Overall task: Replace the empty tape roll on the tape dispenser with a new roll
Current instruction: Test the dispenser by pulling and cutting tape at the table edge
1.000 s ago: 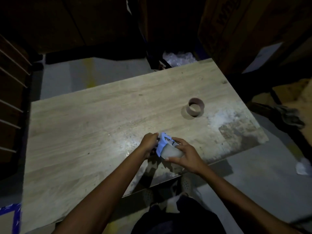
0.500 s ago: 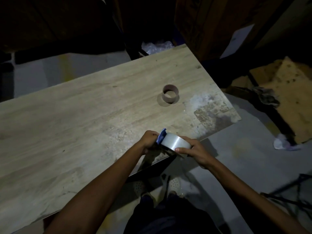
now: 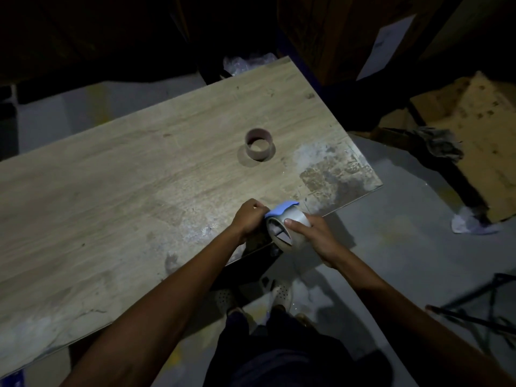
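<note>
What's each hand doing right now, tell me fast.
Left hand: closed on the blue tape dispenser.
Right hand: closed on the new tape roll seated in the dispenser.

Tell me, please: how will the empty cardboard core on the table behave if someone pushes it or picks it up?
The empty core stands on its flat end on the table, so a push would probably slide it, not roll it. It looks thin and hollow, so likely very light and easy to squash.
</note>
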Motion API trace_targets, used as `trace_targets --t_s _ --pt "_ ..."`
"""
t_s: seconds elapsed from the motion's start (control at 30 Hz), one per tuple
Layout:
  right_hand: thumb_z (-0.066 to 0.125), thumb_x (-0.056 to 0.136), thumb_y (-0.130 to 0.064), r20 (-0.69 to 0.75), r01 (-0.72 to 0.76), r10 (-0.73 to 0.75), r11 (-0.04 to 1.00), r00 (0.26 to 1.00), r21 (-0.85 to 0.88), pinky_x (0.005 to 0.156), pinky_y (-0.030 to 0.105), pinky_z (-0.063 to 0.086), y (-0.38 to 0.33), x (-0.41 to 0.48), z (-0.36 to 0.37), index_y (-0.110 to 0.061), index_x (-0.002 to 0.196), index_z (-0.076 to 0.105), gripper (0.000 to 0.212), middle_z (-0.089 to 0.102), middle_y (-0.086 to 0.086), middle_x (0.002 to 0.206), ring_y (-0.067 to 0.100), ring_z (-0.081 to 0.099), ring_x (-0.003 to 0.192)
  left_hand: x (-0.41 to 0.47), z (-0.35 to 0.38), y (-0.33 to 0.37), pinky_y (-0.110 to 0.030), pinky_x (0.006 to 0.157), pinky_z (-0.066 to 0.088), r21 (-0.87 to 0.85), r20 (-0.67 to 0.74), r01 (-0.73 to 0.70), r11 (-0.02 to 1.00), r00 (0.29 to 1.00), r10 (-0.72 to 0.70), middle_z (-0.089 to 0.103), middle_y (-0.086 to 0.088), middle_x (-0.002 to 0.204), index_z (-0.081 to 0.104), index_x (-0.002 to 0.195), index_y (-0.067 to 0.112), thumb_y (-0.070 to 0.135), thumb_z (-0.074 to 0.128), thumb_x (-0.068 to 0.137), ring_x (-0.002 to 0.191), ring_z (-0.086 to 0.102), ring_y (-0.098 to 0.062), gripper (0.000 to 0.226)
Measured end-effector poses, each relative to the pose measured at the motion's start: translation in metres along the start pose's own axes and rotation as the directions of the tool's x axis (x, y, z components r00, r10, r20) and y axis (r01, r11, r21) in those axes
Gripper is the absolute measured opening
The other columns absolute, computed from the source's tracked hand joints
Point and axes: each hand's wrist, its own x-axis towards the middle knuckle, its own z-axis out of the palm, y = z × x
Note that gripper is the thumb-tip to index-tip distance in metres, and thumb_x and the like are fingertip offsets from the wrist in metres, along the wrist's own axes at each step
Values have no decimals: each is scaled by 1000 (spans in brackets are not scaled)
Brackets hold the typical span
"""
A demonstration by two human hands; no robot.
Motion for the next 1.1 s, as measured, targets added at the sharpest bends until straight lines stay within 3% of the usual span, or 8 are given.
trace_targets --t_s 0.1,0.27,0.4,0.57,0.7,0.87,1.03,1.1 --pt "74 75 -41 -24 30 -31 998 999 -58 76 37 52 -4 -2 -2 -13 84 74 30 74 14 85 22 69 78 1 5 -1 -40 81 51 40 -37 -32 999 999 33 67 -4 84 67 67 14 8 55 84 87 63 -27 22" --pt "67 71 -69 -110 5 -29 977 994 -213 81 49 53 3 1 -4 -12 88 63 60 66 10 88 30 65 85 5 10 -7 -35 69 43 178 -34 -111 978 992 119 67 -19 86 67 72 -1 11 53 89 77 59 -28 24" --pt "65 89 -40 -194 -36 -28 948 981 -316 61 10 41 -3 -14 -2 -12 114 48 41 54 -2 99 11 55 80 6 19 -17 -44 77 49 260 -14 -177 949 982 187 63 -19 83 60 71 12 14 49 91 86 63 -37 22" --pt "59 92 -24 -204 -18 -56 938 977 -345 75 33 45 8 -22 -8 -28 129 37 44 58 4 117 25 59 101 0 26 -32 -27 83 44 286 -2 -246 926 966 257 72 -19 111 75 99 -2 -1 51 91 104 64 -30 25" --pt "53 94 -33 -128 14 -71 916 989 -400 91 38 44 11 -30 -13 -32 136 36 45 53 0 132 25 54 118 -1 27 -31 -22 74 41 333 -15 -296 895 948 319 76 -13 102 78 96 4 -3 52 85 94 67 -25 28" --pt "65 77 -57 -48 38 -73 861 996 -507 97 42 47 -6 -27 -11 -36 143 31 77 49 -1 142 22 52 124 -3 25 -27 -31 70 52 337 -15 -339 878 931 365 78 -7 87 80 86 11 14 46 71 80 70 -20 38" --pt "75 68 -63 -155 -23 -96 778 983 -627 78 28 45 -6 -32 -14 -32 132 43 78 64 -1 122 23 61 110 -3 35 -36 -9 61 48 335 6 -377 863 917 398 79 -4 86 82 86 13 0 57 74 73 68 -8 31" --pt "74 68 -65 -239 -76 -114 745 964 -662 73 28 44 -4 -35 -13 -31 126 47 71 68 -1 113 24 64 105 -1 42 -37 -18 65 54 325 21 -391 861 913 406 79 -3 87 82 87 15 3 57 73 73 70 -9 31"
